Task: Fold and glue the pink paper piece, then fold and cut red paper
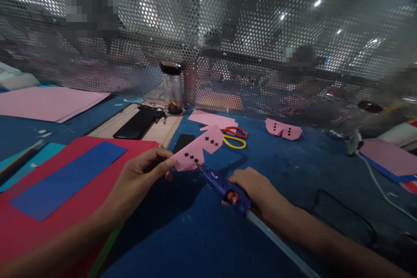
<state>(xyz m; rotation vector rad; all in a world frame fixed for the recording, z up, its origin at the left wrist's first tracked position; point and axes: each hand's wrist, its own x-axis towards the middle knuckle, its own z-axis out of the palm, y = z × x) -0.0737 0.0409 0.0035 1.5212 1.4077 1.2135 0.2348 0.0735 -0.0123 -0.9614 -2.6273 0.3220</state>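
Observation:
My left hand point(146, 167) pinches the lower left end of a pink paper cutout point(202, 150), which has a notch in its edge and several small black squares on its face. The cutout is tilted above the blue table. In my right hand point(250, 184) is a blue hot glue gun point(224, 189), its nozzle at the cutout's lower edge near a black square. A long clear glue stick point(280, 245) sticks out of the gun's back. Behind the cutout lie scissors point(239, 141) with one red and one yellow handle loop. A similar pink cutout point(283, 129) stands farther back at right.
Red sheets point(74, 239) with a blue strip point(68, 180) on top lie at left, near pink sheets point(48, 100). A phone point(136, 122), keys point(160, 114) and a jar point(172, 89) are behind. A perforated metal screen point(244, 52) borders the table; a cable point(384, 191) runs at right.

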